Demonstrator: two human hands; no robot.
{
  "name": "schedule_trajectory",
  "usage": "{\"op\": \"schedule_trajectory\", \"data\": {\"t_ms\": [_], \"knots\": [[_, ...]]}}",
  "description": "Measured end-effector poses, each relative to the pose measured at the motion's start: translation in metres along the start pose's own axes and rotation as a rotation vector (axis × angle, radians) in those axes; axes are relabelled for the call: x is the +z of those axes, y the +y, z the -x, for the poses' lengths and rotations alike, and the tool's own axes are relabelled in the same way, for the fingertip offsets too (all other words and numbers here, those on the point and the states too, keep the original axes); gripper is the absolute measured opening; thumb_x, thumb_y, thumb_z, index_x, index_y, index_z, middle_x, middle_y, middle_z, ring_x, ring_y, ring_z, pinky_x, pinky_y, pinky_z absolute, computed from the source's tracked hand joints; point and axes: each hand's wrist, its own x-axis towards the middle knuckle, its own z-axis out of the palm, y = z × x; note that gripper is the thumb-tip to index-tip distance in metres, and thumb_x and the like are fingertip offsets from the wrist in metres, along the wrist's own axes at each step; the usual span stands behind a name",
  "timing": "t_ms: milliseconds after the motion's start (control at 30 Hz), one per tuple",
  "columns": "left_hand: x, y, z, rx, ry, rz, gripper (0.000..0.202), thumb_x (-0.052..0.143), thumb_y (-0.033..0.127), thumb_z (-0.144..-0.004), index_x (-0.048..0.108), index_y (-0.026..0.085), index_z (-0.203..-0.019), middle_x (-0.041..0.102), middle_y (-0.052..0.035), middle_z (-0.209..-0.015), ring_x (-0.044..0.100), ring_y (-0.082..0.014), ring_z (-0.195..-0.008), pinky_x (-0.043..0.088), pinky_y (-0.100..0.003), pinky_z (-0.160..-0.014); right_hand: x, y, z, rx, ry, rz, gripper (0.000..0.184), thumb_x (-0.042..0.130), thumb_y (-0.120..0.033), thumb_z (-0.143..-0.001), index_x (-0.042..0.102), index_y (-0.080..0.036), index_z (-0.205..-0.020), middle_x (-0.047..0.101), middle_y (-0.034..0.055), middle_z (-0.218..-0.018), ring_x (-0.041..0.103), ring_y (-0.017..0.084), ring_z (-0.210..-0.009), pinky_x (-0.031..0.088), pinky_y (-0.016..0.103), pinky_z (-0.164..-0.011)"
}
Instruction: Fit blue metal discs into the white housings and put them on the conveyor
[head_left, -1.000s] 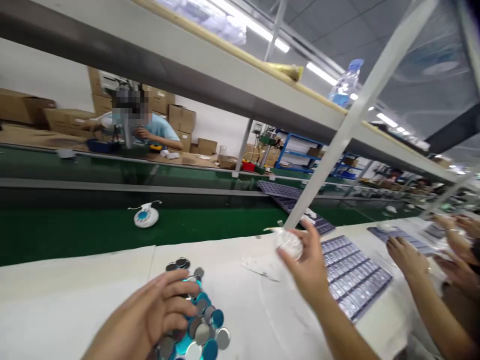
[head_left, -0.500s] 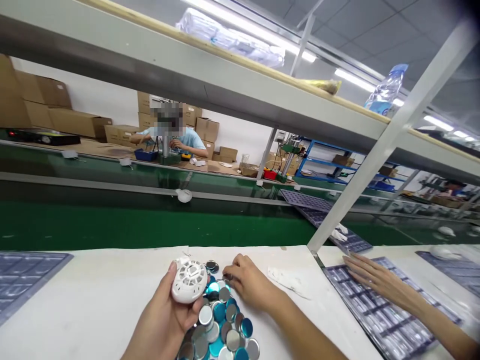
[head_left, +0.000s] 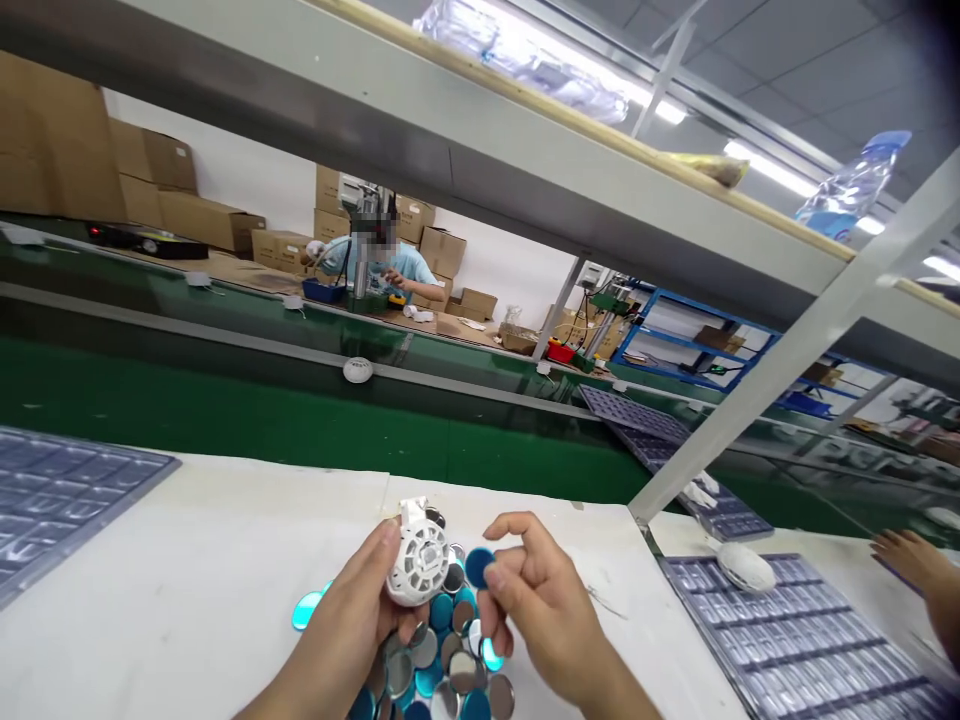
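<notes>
My left hand [head_left: 352, 600] is closed around a white round plastic housing [head_left: 418, 562] with a ring of slots on its face. Just to its right, my right hand [head_left: 544, 605] pinches a blue-faced disc [head_left: 480, 568] between thumb and fingers, held apart from the housing. Beneath both hands lies a pile of round discs [head_left: 461, 670], some silver like mirrors and some blue. One bright blue disc [head_left: 306, 610] rests apart, left of my left wrist. The back of the housing is hidden by my left hand.
A clear compartment tray [head_left: 810, 620] with a white round part [head_left: 746, 567] lies right, near another person's hand [head_left: 919, 565]. Another tray [head_left: 75, 500] sits left. A slanted post [head_left: 765, 370] and overhead shelf [head_left: 525, 140] frame the green conveyor [head_left: 300, 420]. A co-worker [head_left: 405, 265] sits across.
My right hand has lifted a blue disc from the pile and brought it beside the housing. The other person's hand has moved right, and a white part now lies on the tray.
</notes>
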Motion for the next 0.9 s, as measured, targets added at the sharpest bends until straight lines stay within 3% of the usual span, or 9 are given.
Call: {"op": "schedule_trajectory", "data": {"t_ms": [100,333,633,700,800,900], "knots": [[0.004,-0.002,0.004,0.018,0.076,-0.088,0.048,0.058,0.061,-0.082,0.062,0.026,-0.113,0.058,0.0043,-0.057,0.048,-0.0170,-0.054,0.043,-0.025,-0.053,0.019,-0.003,0.011,0.023,-0.018,-0.157,0.030,0.054,-0.051,-0.094,0.047,-0.023,-0.102,0.061,-0.0037,-0.063,0.050,0.009,-0.047,0.041,0.021,-0.048],[0.014,-0.002,0.012,0.061,0.154,-0.154,0.038,0.069,0.055,-0.076,0.069,0.027,-0.102,0.058,0.0028,-0.054,0.051,-0.0198,-0.054,0.043,-0.028,-0.050,0.024,0.004,0.004,-0.087,0.006,0.059,0.012,0.055,-0.033,-0.094,0.058,-0.022,-0.096,0.055,-0.0041,-0.059,0.049,0.011,-0.050,0.039,0.022,-0.050],[0.013,0.001,0.014,0.096,0.085,-0.169,0.036,0.065,0.053,-0.080,0.069,0.026,-0.104,0.060,0.0024,-0.055,0.052,-0.0191,-0.057,0.044,-0.026,-0.052,0.026,0.002,0.006,-0.033,0.032,0.054,0.008,0.057,-0.030,-0.092,0.057,-0.023,-0.096,0.050,-0.0074,-0.055,0.046,0.010,-0.048,0.036,0.021,-0.048],[0.014,0.003,0.016,0.129,0.085,-0.224,0.041,0.070,0.051,-0.076,0.069,0.026,-0.109,0.060,0.0023,-0.053,0.052,-0.0197,-0.056,0.042,-0.026,-0.051,0.025,0.004,0.005,0.013,0.033,0.016,0.013,0.060,-0.032,-0.091,0.054,-0.025,-0.100,0.046,-0.0096,-0.055,0.044,0.010,-0.048,0.036,0.020,-0.048],[0.014,0.006,0.017,0.150,0.068,-0.306,0.051,0.078,0.046,-0.069,0.067,0.027,-0.115,0.060,0.0032,-0.054,0.051,-0.0187,-0.053,0.040,-0.026,-0.049,0.022,0.008,0.001,0.123,0.034,-0.108,0.035,0.070,-0.043,-0.083,0.049,-0.028,-0.106,0.039,-0.0120,-0.057,0.042,0.009,-0.043,0.037,0.019,-0.041],[0.013,0.005,0.019,0.104,-0.010,-0.214,0.050,0.075,0.044,-0.073,0.065,0.026,-0.118,0.064,0.0018,-0.060,0.057,-0.0183,-0.054,0.045,-0.027,-0.052,0.023,0.009,-0.001,0.075,0.028,-0.214,0.056,0.079,-0.053,-0.072,0.049,-0.027,-0.112,0.050,-0.0071,-0.072,0.048,0.008,-0.048,0.037,0.018,-0.041]]}}
